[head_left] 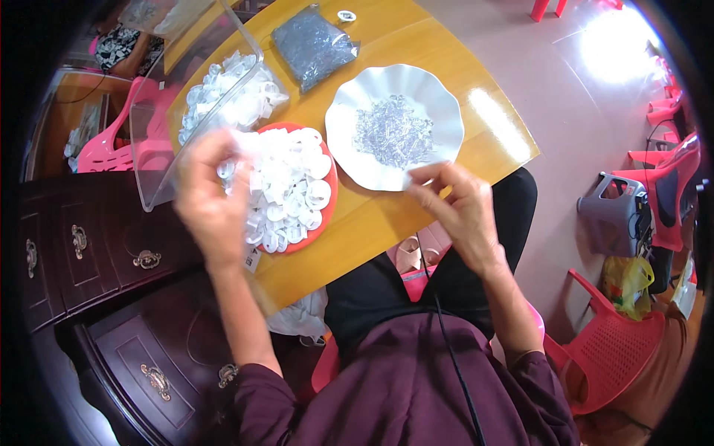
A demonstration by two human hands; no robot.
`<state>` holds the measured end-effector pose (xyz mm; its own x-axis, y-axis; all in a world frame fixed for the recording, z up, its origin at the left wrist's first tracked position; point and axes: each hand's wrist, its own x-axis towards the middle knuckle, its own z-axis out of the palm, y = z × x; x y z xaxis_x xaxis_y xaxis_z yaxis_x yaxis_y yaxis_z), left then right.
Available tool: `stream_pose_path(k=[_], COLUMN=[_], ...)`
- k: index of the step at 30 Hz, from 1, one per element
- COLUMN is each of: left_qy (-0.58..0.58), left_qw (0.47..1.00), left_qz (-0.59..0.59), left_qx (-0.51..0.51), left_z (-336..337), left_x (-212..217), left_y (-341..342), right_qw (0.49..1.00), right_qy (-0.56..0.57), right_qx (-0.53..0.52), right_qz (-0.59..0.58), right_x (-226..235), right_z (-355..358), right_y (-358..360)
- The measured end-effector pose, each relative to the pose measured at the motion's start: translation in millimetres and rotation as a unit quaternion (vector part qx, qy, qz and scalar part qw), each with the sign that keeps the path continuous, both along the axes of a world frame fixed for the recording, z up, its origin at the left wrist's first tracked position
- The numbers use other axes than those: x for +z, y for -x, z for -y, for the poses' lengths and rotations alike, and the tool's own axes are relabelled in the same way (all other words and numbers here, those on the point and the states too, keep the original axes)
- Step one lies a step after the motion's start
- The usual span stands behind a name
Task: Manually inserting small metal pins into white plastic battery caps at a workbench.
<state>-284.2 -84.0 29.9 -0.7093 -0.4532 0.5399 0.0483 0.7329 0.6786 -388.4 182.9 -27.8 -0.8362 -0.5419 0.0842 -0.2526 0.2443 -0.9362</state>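
Note:
My left hand (212, 197) is blurred by motion above the left side of a heap of small white plastic pieces (286, 186). A whitish smear shows by its fingertips; whether it holds a piece I cannot tell. The heap covers a red round plate (329, 195). My right hand (457, 208) is at the near rim of a white wavy-edged bowl (349, 160), thumb and forefinger brought together. What is between them, if anything, is too small to make out. Many tiny clear or silvery pieces (394, 132) lie in the bowl.
A clear plastic bin (141, 175) with more white pieces (230, 93) stands tilted at the left. Behind lies a bag of dark grey material (314, 48) and a small round white item (346, 15). Dark drawers (111, 253) flank the yellow table (491, 134); a red chair (613, 349) stands at right.

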Motion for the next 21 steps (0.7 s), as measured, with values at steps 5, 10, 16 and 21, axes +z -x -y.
stream_pose_path(k=[5,10,16,21], left_qy=[0.104,0.097,0.011,0.060], left_qw=[0.992,0.994,0.955,0.927], left_qz=[0.004,0.048,0.233,0.323], left_qx=[0.067,0.034,-0.186,-0.181], left_z=[90,21,-59,-55], left_x=[32,6,-27,-53], left_y=[21,18,46,83], right_qw=[0.992,0.987,0.965,0.948], right_qy=[-0.114,-0.145,-0.190,-0.236], right_qx=[-0.029,-0.002,0.084,0.110], right_qz=[-0.054,-0.069,-0.163,-0.183], right_x=[15,12,8,-2], right_z=[-10,-14,8,20], right_y=[30,43,67,78])
